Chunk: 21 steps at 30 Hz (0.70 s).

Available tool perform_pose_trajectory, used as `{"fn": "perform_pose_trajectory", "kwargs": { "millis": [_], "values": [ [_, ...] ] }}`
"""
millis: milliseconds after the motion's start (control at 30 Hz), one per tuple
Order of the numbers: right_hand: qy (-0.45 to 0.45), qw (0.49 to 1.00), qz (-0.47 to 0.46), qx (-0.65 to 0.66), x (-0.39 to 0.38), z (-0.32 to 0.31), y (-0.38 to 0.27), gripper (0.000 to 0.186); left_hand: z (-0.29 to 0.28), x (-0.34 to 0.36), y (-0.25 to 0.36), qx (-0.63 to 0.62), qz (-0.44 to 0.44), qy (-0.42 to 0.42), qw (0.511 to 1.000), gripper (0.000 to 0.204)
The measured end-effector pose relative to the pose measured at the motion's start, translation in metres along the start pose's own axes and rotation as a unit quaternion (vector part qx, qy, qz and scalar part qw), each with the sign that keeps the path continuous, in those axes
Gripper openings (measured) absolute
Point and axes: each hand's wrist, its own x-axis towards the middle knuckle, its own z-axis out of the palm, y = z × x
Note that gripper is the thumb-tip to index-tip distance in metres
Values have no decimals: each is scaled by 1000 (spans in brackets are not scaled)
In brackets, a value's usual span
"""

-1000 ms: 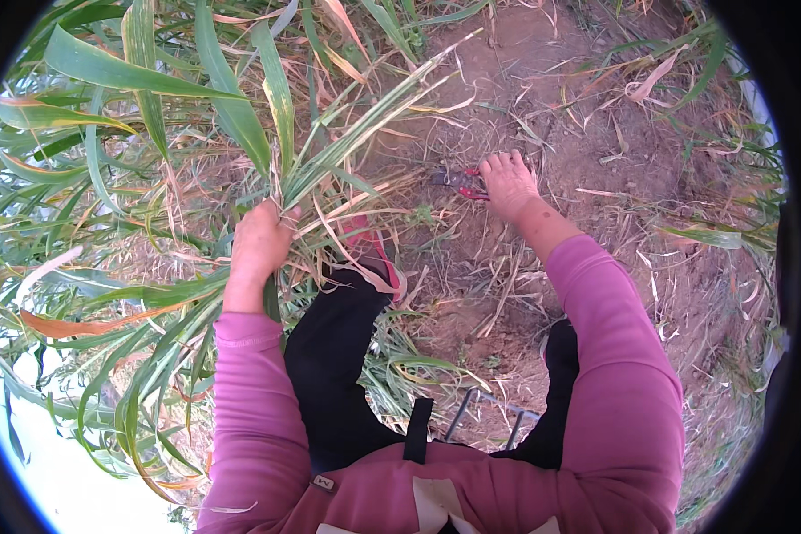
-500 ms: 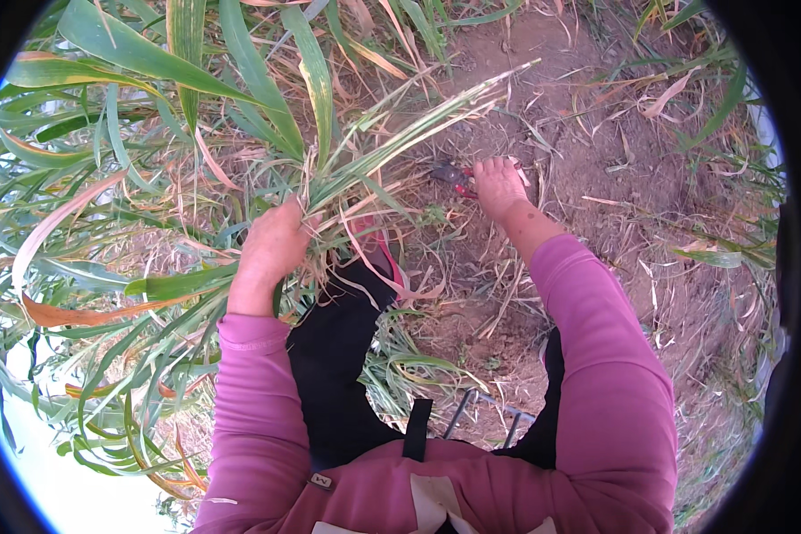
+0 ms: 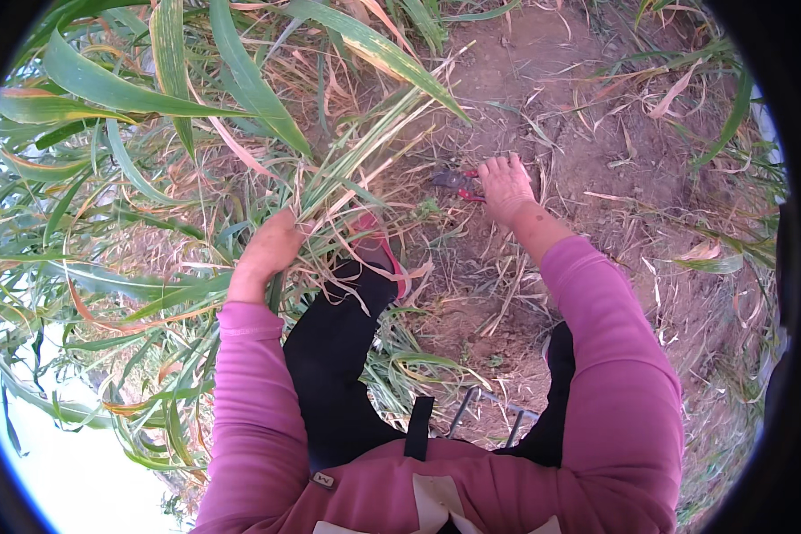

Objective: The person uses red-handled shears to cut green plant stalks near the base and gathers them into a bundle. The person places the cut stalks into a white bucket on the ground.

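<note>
My left hand is closed round a bundle of cut grass stalks, long and green to straw-coloured, with dry leaves trailing from it. The stalk ends slant away to the upper right. To the right, above the bare soil, my right hand is wrapped around red-handled pruning shears. Their dark blades point left toward the bundle, with a gap between. The palm side of the right hand is hidden.
Tall leafy plants crowd the left side, some leaves yellowed. Brown soil strewn with dry litter lies at the right. My shoe is below the bundle. A metal frame shows between my legs, near cut leaves.
The bundle in my left hand has shifted a little left and down, and a broad leaf now swings across its tips. My right hand and the shears have moved slightly right.
</note>
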Motion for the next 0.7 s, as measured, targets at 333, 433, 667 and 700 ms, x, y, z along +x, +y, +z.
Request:
{"fn": "perform_pose_trajectory", "kwargs": {
  "millis": [333,433,667,700],
  "values": [
    [-209,959,34,190,12,-17,-11,41,2,-5,0,-71,64,-49,994,43],
    [-32,987,45,151,1,-2,-8,47,1,-2,2,3,23,-30,999,42],
    [-44,998,-7,36,6,2,-14,44,4,-1,-1,-11,30,11,999,43],
    [-43,998,-8,34,9,2,-15,43,4,-2,0,-10,34,13,999,43]
  ]
}}
